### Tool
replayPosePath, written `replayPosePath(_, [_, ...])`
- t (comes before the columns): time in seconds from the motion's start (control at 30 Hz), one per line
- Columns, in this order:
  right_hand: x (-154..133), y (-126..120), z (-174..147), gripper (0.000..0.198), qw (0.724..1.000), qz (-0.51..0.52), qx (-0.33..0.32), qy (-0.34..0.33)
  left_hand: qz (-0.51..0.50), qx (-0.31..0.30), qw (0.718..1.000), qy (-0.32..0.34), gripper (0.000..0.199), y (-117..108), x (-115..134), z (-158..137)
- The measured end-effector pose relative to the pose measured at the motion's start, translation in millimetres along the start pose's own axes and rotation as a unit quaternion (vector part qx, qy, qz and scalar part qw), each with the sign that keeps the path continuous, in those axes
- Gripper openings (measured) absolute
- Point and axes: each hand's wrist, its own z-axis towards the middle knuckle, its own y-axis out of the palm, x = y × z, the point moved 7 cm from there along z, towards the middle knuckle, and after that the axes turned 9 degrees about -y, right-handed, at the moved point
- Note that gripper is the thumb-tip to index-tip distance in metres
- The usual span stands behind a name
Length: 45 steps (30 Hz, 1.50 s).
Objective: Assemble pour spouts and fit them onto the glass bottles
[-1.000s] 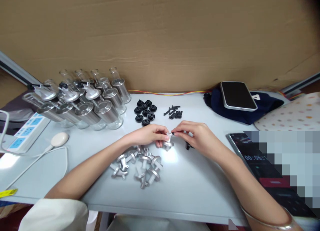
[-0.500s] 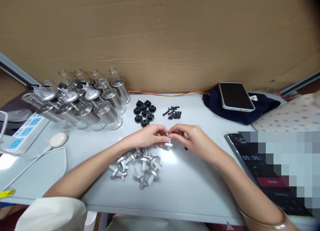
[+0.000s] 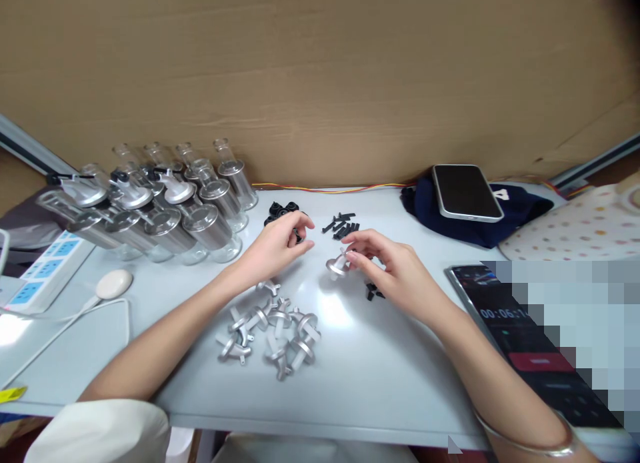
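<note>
Between the thumb and fingers of my right hand (image 3: 387, 259) is a silver pour spout (image 3: 337, 267), held above the table. My left hand (image 3: 285, 244) hovers beside the black rubber stoppers (image 3: 285, 209), its thumb and fingers apart and nothing visible between them. It covers part of that group. Several more silver pour spouts (image 3: 280, 316) lie in a loose pile in front of my left forearm. Small black strips (image 3: 344, 226) lie beyond my hands. A few small black pieces (image 3: 371, 291) are partly hidden under my right hand.
Glass bottles with metal sleeves (image 3: 213, 229) stand at the left, some topped with silver spouts. A power strip (image 3: 47, 273) and a white round charger (image 3: 114, 285) lie nearby. At the right are a dark blue cap (image 3: 420, 213) with a phone (image 3: 467, 193) on it, and another phone showing a timer (image 3: 505, 313).
My hands have parted. My left hand has let go and moved left and away from me to the black stoppers; my right hand keeps the spout, now tilted.
</note>
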Motion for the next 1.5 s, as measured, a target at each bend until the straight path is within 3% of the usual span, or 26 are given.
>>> replayPosePath(0.07, [-1, -1, 0, 0.024, 1.0, -0.01, 0.0, -0.011, 0.078, 0.05, 0.996, 0.019, 0.024, -3, -5, 2])
replayPosePath(0.2, [-5, -1, 0, 0.027, 0.999, -0.015, -0.001, -0.036, 0.172, 0.062, 0.983, 0.022, 0.032, 1, -15, 5])
replayPosePath(0.5, [-5, -2, 1, 0.023, 0.998, -0.034, 0.014, -0.047, 0.226, 0.066, 0.972, 0.026, 0.021, 4, -11, 5])
replayPosePath(0.87, [2, -8, -1, 0.017, 0.999, -0.011, 0.053, 0.001, 0.138, 0.078, 0.987, 0.011, 0.009, -8, 5, -2])
replayPosePath(1.5, [10, -14, -2, 0.013, 0.992, 0.042, 0.101, 0.061, -0.092, -0.015, 0.996, -0.013, 0.007, -2, 11, -8])
